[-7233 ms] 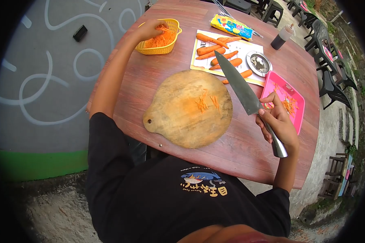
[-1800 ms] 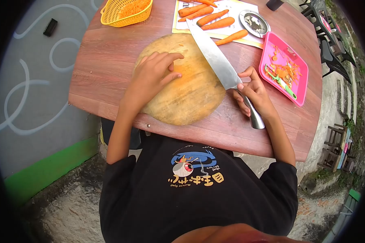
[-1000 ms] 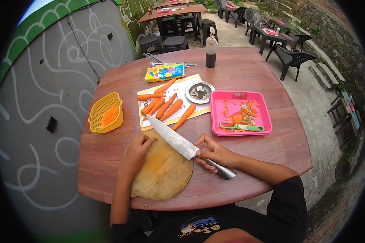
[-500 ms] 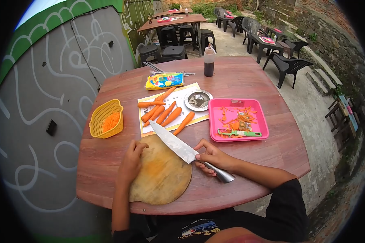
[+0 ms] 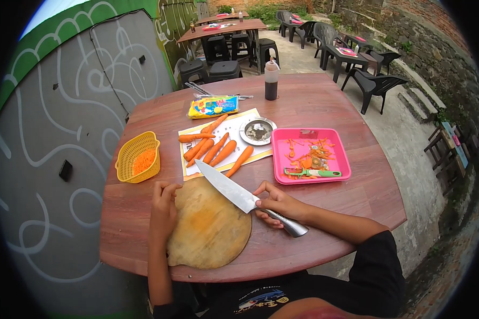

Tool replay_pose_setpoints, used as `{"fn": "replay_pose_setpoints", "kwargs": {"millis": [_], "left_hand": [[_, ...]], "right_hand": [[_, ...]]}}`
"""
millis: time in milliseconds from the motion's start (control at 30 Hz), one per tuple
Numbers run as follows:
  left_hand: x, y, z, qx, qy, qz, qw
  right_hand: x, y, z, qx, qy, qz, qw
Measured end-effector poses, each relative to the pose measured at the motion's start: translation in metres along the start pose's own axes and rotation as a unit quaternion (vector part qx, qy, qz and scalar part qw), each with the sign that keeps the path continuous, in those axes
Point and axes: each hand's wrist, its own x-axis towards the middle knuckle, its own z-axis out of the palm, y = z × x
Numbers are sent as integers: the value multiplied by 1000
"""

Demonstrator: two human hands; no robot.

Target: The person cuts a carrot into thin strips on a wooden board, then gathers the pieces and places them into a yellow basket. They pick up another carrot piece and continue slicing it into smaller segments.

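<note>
Right hand [image 5: 278, 205] grips the knife [image 5: 230, 189] — its long axis aimed toward ten o'clock, blade partly across the chopping board [image 5: 208, 231] — while the left hand [image 5: 164, 210], empty with fingers loosely curled, sits at nine o'clock by the board's rim, contact there hard to tell.

Leaving room to pass over the tabletop [image 5: 314, 103] at far right, behind the pink tray [image 5: 341, 154]; meeting the knife [image 5: 226, 184] above the cutting board [image 5: 205, 234], then carrots [image 5: 224, 152] and ashtray [image 5: 257, 142] farther on.
</note>
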Motion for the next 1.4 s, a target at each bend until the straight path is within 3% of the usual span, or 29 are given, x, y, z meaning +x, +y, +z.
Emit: {"fn": "replay_pose_setpoints", "kwargs": {"millis": [500, 567, 700, 767, 900, 967, 1000, 1067, 1167, 1300, 1333, 1367, 1400], "left_hand": [[4, -4, -1, 46, 70, 57, 995], [1, -6, -2, 16, 42, -20, 999], [-1, -8, 1, -20, 52, -35, 998], [-1, -6, -1, -39, 70, -86, 993], [-1, -2, -9, 3, 65, -124, 990], [1, 3, -11, 127, 124, -161, 971], [1, 2, -14, 127, 123, -164, 971], [2, -4, -24, 315, 289, -47, 903], [6, -3, -24, 305, 352, -8, 885], [3, -4, -22, 254, 247, -20, 935], [3, -1, -24, 141, 96, -129, 977], [3, 1, -25, 21, -60, -233, 970], [2, 0, -24, 21, -60, -233, 970]], "right_hand": [[1, 2, -1, -1, -5, -6, 1000], [1, 1, -1, -1, -4, -4, 1000], [1, 2, -1, 2, -5, -3, 1000], [2, 2, -1, 6, -7, -3, 1000], [1, 1, 0, 11, 4, -1, 1000], [1, 1, 0, 14, 0, 6, 1000], [1, 1, 0, 13, 0, 5, 1000], [0, 0, 0, 9, -1, 1, 1000], [1, 1, 0, 7, 1, 2, 1000], [2, 2, -1, 5, -2, -3, 1000], [2, 3, -1, 7, -1, -1, 1000], [1, 3, 0, 7, -1, 0, 1000], [2, 2, -1, 6, -2, -1, 1000]]}}
